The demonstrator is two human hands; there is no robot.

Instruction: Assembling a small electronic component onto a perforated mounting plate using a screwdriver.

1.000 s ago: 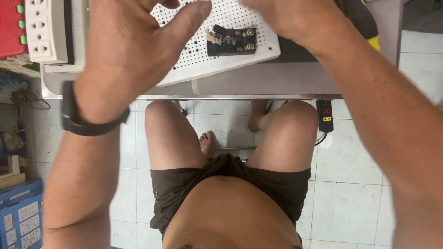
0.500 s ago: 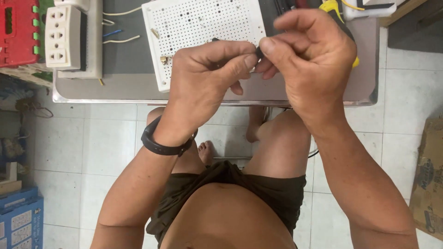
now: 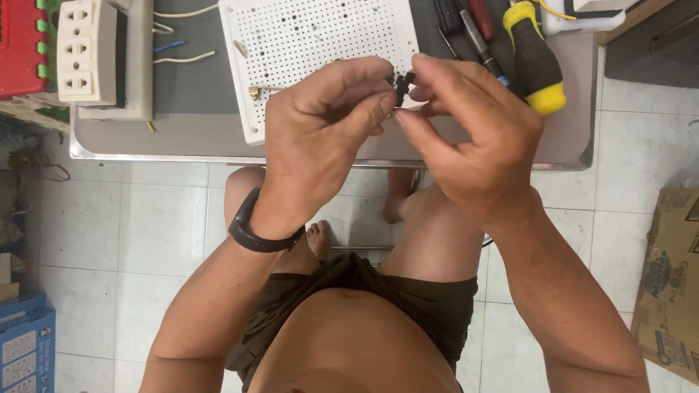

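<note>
1. A small black part [image 3: 403, 81] sits at upper centre of the frame, held above the near edge of the white perforated board [image 3: 320, 44].
2. The left hand [image 3: 324, 138] pinches the part between thumb and fingertips; a black wristband [image 3: 251, 233] circles its wrist.
3. The right hand [image 3: 473, 138] meets it from the right, its fingertips pinching the same part.
4. On the grey bench [image 3: 182, 138], a yellow-and-black screwdriver [image 3: 535, 58] lies at upper right.
5. A cream power strip [image 3: 87, 51] stands at upper left, loose wires [image 3: 182, 57] just beside it.
6. A cardboard box [image 3: 670, 276] rests on the tiled floor at right.
</note>
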